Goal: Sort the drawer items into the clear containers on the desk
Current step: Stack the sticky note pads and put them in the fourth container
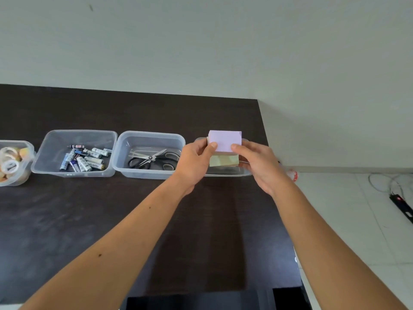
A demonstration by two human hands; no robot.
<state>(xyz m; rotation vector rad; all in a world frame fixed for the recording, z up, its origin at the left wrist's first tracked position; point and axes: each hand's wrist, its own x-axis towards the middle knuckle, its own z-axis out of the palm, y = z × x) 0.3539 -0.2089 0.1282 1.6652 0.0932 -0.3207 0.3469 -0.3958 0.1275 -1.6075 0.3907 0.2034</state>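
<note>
my left hand [196,162] and my right hand [259,166] together hold a lilac pad of sticky notes [225,141], one at each side, thumbs pressed on its upper face and fingers curled beneath it. the pad sits above the far-right clear container [223,173], which is mostly hidden behind both hands. a yellowish pad [223,161] shows just under the lilac one, between my hands; i cannot tell whether it rests in the container or is held with the stack. the desk [111,220] is dark brown and runs to a pale wall [201,41] at the far side. to the left of my hands stands a clear container [125,168] holding black-handled scissors [152,158]; more than one pair appears to lie there, overlapping. further left, just beside it, another clear container [44,168] holds a loose heap of batteries [85,158]. at the far left edge a fourth container [29,151], cut off by the frame, holds rolls of tape [9,164]. the four containers form one row along the desk. on the tiled floor [357,242] to the right lie white cables [380,182] and a black power strip [402,204].
</note>
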